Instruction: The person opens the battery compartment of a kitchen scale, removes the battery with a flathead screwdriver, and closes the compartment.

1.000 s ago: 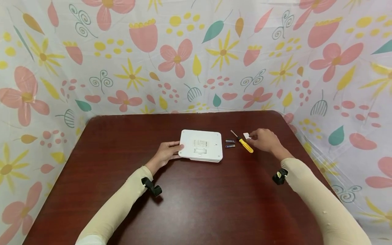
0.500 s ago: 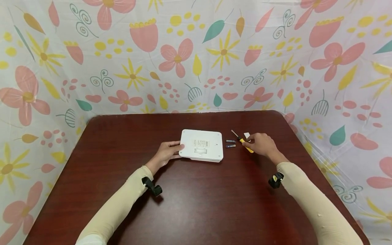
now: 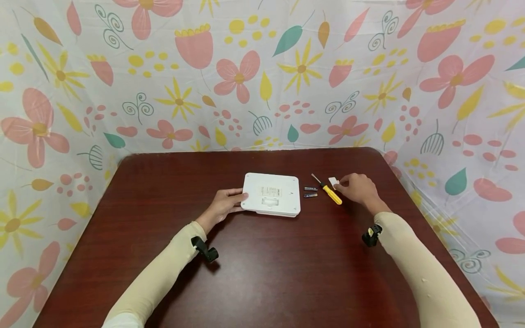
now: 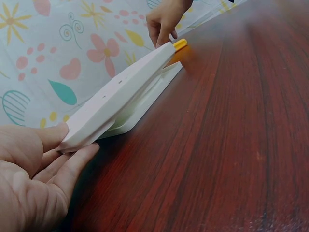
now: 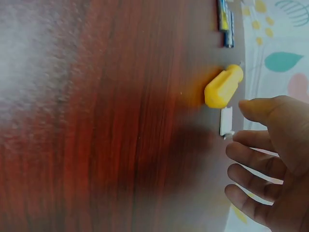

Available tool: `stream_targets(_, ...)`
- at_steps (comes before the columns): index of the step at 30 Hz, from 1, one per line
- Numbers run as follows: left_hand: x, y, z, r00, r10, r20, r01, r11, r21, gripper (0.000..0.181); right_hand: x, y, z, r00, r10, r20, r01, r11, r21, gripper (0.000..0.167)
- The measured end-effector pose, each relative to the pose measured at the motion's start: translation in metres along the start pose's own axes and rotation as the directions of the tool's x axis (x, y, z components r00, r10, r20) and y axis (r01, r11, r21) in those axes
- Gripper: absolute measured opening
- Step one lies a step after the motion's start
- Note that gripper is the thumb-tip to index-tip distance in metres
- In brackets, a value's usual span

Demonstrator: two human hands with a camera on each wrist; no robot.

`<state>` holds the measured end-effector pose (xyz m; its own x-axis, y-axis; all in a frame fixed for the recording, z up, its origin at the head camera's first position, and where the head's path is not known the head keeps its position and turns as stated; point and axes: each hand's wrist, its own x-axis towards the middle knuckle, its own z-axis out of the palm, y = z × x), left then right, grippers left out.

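My left hand (image 3: 224, 203) grips the left edge of a flat white kitchen scale (image 3: 283, 187), thumb above and fingers below. The scale lies underside up, showing a label and an uncovered battery compartment (image 3: 270, 202). In the left wrist view, that near edge is raised off the table. My right hand (image 3: 360, 187) is at a small white battery cover (image 3: 333, 181) on the table. The right wrist view shows its thumb and fingers apart beside the cover (image 5: 226, 121); whether they touch it I cannot tell. Left of this hand lies a yellow-handled screwdriver (image 3: 333, 196).
Two batteries, one (image 3: 311, 188) behind the other (image 3: 310, 195), lie between the scale and the screwdriver. The dark red-brown table (image 3: 262, 264) meets a flower-patterned curtain (image 3: 262, 68) at the back and sides.
My right hand moved left from the cover to over the screwdriver handle, then back right to the cover, uncovering the handle. My left hand and the scale have stayed put.
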<state>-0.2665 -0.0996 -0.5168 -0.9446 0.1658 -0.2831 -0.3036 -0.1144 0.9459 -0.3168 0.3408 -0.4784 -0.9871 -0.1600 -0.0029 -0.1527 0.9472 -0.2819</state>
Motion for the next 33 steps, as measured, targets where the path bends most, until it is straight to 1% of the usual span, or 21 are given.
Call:
stream_targets(8, -0.001, 0.000, 0.001, 1.000, 0.010, 0.006, -0.010, 1.000, 0.001, 0.044, 0.006, 0.003, -0.001, 0.998, 0.042, -0.050, -0.042, 0.999, 0.002, 0.036)
stream_targets(12, 0.000, -0.002, 0.001, 1.000, 0.014, 0.008, -0.014, 1.000, -0.002, 0.044, 0.008, 0.001, 0.004, 0.995, 0.075, -0.060, -0.075, 0.997, 0.003, 0.034)
stream_targets(15, -0.001, -0.002, 0.001, 1.000, 0.011, 0.002, -0.011, 1.000, -0.002, 0.044, 0.010, 0.001, 0.010, 0.993, 0.087, -0.075, -0.086, 0.996, 0.011, 0.031)
stream_targets(19, -0.001, -0.001, 0.002, 1.000, 0.006, 0.000, -0.006, 1.000, -0.006, 0.044, 0.012, 0.000, 0.016, 0.989, 0.090, -0.113, -0.089, 0.996, 0.015, 0.026)
stream_targets(23, -0.001, 0.000, 0.002, 1.000, 0.004, 0.008, -0.004, 1.000, -0.006, 0.044, 0.013, -0.001, 0.017, 0.982, 0.092, -0.165, -0.090, 0.996, 0.018, 0.024)
stream_targets(27, 0.000, 0.000, 0.002, 1.000, 0.003, 0.005, -0.003, 1.000, -0.011, 0.044, 0.012, -0.004, 0.014, 0.973, 0.082, -0.216, -0.076, 0.996, 0.036, 0.025)
stream_targets(33, 0.001, 0.000, 0.001, 1.000, -0.003, -0.007, 0.003, 1.000, -0.015, 0.043, 0.006, -0.009, 0.004, 0.968, 0.068, -0.243, -0.052, 0.996, 0.070, 0.028)
